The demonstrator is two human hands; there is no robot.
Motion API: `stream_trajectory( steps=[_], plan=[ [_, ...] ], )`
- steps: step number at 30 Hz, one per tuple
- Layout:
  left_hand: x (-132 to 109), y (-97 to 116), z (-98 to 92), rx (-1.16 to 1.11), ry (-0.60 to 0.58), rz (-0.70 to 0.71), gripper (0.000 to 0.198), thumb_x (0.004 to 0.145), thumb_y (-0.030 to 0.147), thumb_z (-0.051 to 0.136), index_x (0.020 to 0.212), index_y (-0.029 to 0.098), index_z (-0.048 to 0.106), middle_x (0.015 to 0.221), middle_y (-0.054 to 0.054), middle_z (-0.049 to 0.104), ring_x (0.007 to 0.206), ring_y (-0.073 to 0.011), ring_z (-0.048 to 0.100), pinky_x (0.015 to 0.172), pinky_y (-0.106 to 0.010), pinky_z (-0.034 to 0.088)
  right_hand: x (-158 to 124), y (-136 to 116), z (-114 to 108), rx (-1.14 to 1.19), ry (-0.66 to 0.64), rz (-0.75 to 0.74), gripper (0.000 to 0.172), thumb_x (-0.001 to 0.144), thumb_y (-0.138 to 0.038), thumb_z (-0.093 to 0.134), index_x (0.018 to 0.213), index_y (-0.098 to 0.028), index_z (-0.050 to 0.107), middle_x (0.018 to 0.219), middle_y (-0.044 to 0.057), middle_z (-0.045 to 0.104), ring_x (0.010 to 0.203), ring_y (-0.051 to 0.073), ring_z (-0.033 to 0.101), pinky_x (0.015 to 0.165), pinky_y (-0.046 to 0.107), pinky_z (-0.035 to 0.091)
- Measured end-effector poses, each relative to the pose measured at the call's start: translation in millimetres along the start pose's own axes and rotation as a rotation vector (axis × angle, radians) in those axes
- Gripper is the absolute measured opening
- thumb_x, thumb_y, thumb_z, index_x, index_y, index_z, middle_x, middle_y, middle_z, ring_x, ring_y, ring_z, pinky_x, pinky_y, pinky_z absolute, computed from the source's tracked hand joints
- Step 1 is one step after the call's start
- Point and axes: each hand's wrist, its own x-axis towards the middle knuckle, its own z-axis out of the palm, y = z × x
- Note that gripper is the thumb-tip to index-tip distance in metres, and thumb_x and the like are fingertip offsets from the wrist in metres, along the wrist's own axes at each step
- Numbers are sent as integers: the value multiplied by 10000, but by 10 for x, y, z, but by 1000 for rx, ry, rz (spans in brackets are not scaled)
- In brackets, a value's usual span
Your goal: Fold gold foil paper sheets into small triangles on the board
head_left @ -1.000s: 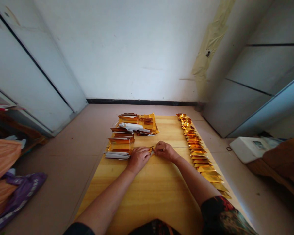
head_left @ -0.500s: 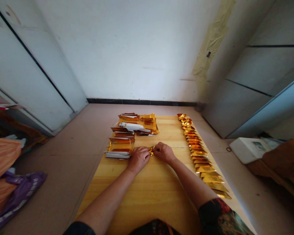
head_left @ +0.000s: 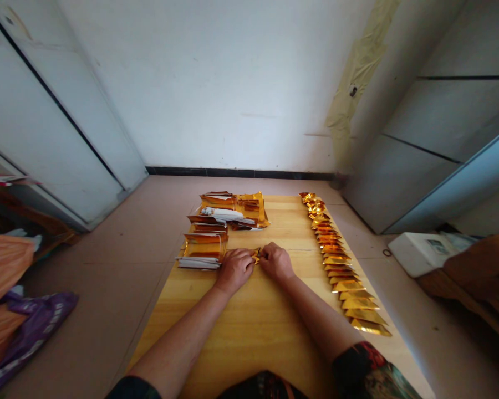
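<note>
Head view: the left hand (head_left: 235,270) and right hand (head_left: 276,261) are both clenched, pinching a small folded foil piece (head_left: 256,255) between them, just above the middle of a wooden table (head_left: 249,327). The left hand sits just beside a stack of foil sheets (head_left: 203,246) on the table's left side. Another foil pile (head_left: 233,209) lies at the table's far end, and a row of gold foil triangles (head_left: 341,266) runs along its right edge.
</note>
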Motion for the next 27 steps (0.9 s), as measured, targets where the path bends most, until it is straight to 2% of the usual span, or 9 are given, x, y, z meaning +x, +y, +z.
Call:
stream_trajectory(
  steps=[5,12,21,27],
  plan=[
    [6,27,-38,21,-32,4,108,787,164,578,833,214,661,1004,-32,691,960,-198,599,837,-367,440,-6,-24,-9,0,5,7,112,745,-127,530,696,-185,612,751,21,603,687,120,536,633,202,335],
    [3,55,-82,62,-67,54,223,802,166,571,986,263,654,1040,-32,665,987,-190,575,834,-355,431,6,21,-15,75,-17,6,63,728,-142,554,726,-195,587,749,0,583,679,116,519,628,200,330],
    [2,53,-66,90,-76,46,175,817,212,571,932,268,690,1027,-39,663,976,-194,567,835,-358,424,-18,87,10,196,16,-1,61,723,-127,558,707,-185,547,727,-13,536,657,106,492,618,188,343],
    [4,59,-72,61,-76,36,184,807,193,580,931,273,690,1030,-35,662,974,-194,566,834,-357,417,-23,111,28,234,45,6,166,708,-46,475,755,-186,551,765,2,547,705,117,517,661,194,382]
  ],
)
